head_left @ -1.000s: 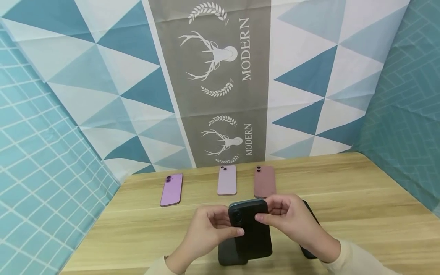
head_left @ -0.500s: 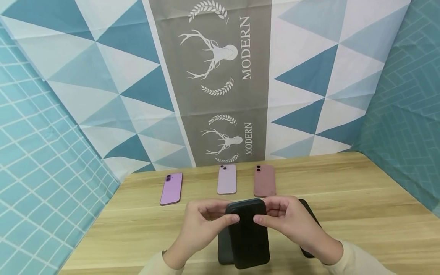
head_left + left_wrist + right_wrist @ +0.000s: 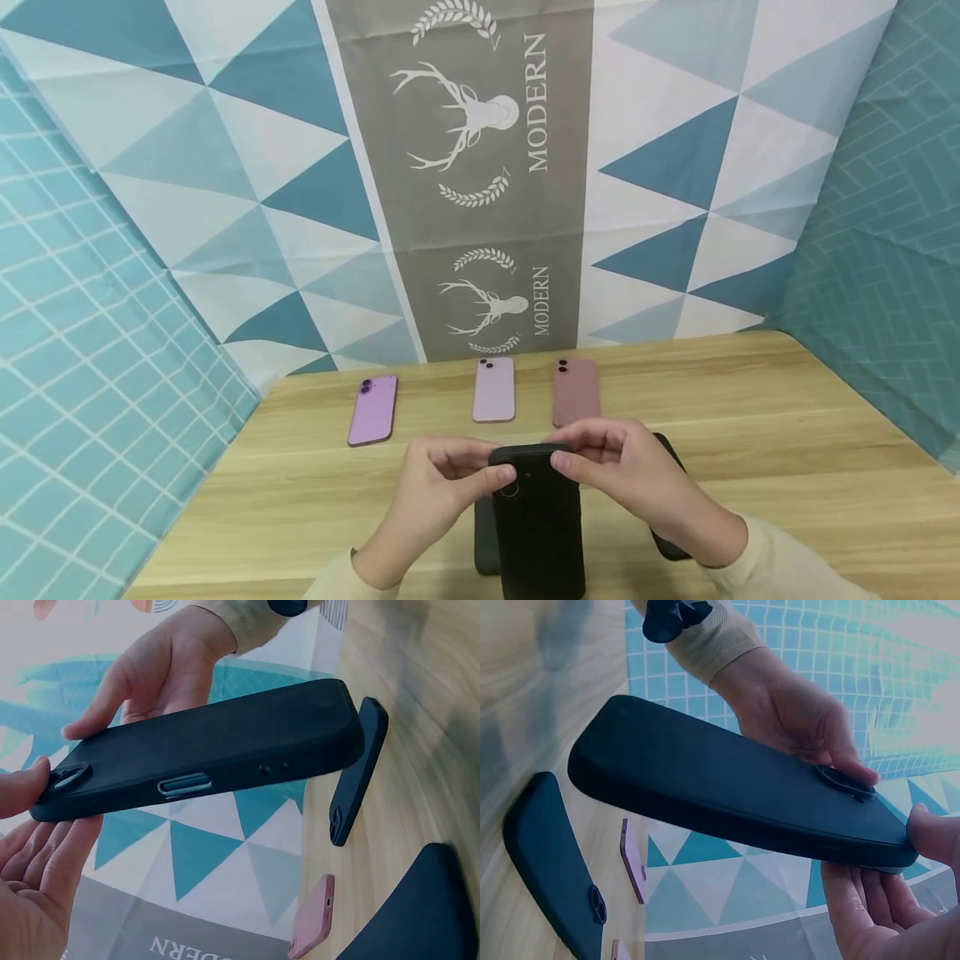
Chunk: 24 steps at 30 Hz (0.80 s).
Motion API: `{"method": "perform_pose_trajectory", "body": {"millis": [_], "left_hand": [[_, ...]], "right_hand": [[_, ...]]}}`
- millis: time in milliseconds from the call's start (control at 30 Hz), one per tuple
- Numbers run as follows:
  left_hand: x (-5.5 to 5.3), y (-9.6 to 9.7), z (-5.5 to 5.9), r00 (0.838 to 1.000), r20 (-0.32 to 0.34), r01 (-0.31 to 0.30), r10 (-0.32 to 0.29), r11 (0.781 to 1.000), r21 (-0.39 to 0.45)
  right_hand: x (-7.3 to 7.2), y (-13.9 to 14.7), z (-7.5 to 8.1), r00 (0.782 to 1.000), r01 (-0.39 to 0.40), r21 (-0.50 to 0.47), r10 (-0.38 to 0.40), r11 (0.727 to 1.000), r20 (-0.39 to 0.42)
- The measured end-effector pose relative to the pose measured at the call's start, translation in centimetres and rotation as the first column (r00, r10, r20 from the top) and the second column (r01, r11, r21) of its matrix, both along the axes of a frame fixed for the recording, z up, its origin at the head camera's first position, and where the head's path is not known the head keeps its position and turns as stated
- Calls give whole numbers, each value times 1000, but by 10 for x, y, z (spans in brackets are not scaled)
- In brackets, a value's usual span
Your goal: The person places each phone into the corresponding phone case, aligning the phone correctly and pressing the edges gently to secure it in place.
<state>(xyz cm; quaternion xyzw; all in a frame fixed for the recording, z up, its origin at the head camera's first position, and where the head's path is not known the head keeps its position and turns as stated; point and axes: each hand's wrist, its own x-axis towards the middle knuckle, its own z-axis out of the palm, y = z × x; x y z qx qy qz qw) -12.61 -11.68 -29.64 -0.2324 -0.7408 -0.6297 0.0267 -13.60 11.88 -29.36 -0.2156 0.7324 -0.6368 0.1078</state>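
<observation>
Both hands hold a phone in a black case (image 3: pixel 540 533), upright over the near part of the table with its back toward me. My left hand (image 3: pixel 442 492) grips the upper left corner, thumb beside the camera opening. At the upper right corner, my right hand (image 3: pixel 637 475) pinches it, thumb on the back and fingers behind. The left wrist view shows the side cutout of the black case (image 3: pixel 210 750). A thin bluish edge of the phone (image 3: pixel 889 868) shows at the case's top in the right wrist view.
Another black case (image 3: pixel 486 537) lies behind the held one, partly hidden. A further black case (image 3: pixel 670 546) lies under the right forearm. Along the back of the wooden table (image 3: pixel 300 500) are a purple phone (image 3: pixel 372 410), a pale pink phone (image 3: pixel 493 390) and a rose phone (image 3: pixel 576 392).
The bluish phone edge that showed along the case's top has gone from the head view. The cased phone has tipped more upright and lower, and the left thumb has shifted up to the camera corner.
</observation>
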Motion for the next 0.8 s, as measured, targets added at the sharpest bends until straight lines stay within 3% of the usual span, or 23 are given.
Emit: {"method": "perform_pose_trajectory", "body": {"millis": [267, 467, 800], "left_hand": [[0, -1, 5, 993, 121, 9, -11, 1000, 18], [0, -1, 5, 970, 241, 1, -13, 999, 50], [-3, -1, 4, 938, 336, 48, -90, 990, 133]], "right_hand": [[0, 1, 2, 999, -41, -9, 42, 999, 35], [1, -1, 1, 998, -42, -18, 43, 999, 44], [-3, -1, -5, 995, -77, -81, 82, 994, 55]]}}
